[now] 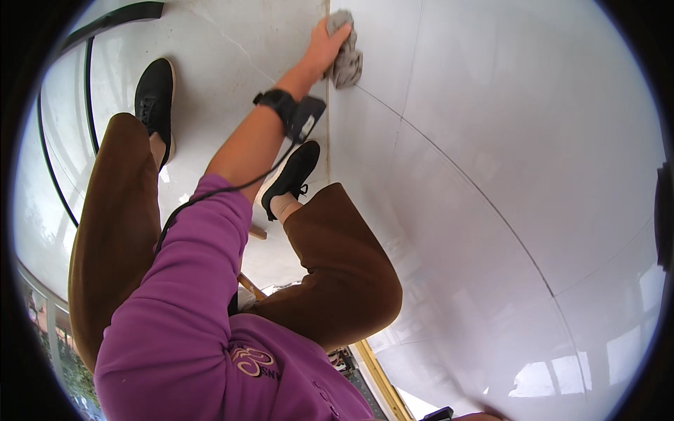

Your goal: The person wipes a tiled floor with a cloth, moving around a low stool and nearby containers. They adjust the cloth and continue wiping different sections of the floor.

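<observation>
My left hand (325, 47) grips a crumpled grey cloth (347, 68). The cloth lies against the foot of a glossy white tiled wall (463, 131), where it meets the pale floor (226, 63). A black strap with a small boxy device (305, 120) sits on my left wrist, and a black cable (210, 193) runs from it along the purple sleeve. Only a sliver of my right hand (479, 417) shows at the bottom edge, close to the wall, beside a black device (438, 413); its fingers are hidden.
My black shoes (152, 94) stand on the floor, knees spread apart. A dark metal frame (90, 94) curves along the left. Beneath me shows a wooden leg (258, 232), perhaps of a stool. A yellowish wooden strip (379, 376) borders the wall near the bottom.
</observation>
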`<state>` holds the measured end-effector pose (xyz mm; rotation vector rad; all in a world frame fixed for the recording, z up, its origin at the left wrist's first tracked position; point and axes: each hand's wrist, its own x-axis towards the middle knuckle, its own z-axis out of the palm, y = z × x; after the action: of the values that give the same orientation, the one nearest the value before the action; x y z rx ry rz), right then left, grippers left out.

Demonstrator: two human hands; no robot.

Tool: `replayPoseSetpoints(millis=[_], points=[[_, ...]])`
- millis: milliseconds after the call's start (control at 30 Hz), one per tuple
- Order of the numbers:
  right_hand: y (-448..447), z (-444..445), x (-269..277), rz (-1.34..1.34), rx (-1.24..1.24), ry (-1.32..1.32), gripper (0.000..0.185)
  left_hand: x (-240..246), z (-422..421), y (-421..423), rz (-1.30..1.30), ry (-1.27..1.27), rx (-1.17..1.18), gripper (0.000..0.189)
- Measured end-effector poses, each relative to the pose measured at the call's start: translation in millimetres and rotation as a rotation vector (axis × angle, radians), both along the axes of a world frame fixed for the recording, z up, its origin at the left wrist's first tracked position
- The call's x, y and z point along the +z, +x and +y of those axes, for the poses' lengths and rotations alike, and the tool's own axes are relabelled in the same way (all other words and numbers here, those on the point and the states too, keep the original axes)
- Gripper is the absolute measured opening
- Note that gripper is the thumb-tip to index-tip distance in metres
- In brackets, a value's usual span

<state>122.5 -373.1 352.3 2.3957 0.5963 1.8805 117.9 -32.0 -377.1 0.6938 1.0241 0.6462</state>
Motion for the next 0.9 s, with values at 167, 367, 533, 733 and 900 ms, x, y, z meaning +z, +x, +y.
replayPoseSetpoints(millis=[167, 367, 533, 733, 900], points=[[-19, 5, -10, 0.031, 0.047, 0.017, 0.052, 6, -153, -36, -0.033, -0.4, -0.117, 0.066], [0, 14, -8, 0.052, 0.174, 0.007, 0.044, 30, -319, -63, -0.055, -1.036, -0.417, 0.077], [-1, 13, -4, 0.01, 0.144, -0.025, 0.044, 4, -297, -49, -0.288, -1.111, -0.211, 0.068], [0, 19, 0, 0.005, 0.042, 0.003, 0.046, 0, -117, -18, -0.215, -0.714, 0.025, 0.06], [1, 21, 2, -0.038, 0.061, 0.006, 0.046, 30, -98, -22, -0.188, -0.384, -0.007, 0.052]])
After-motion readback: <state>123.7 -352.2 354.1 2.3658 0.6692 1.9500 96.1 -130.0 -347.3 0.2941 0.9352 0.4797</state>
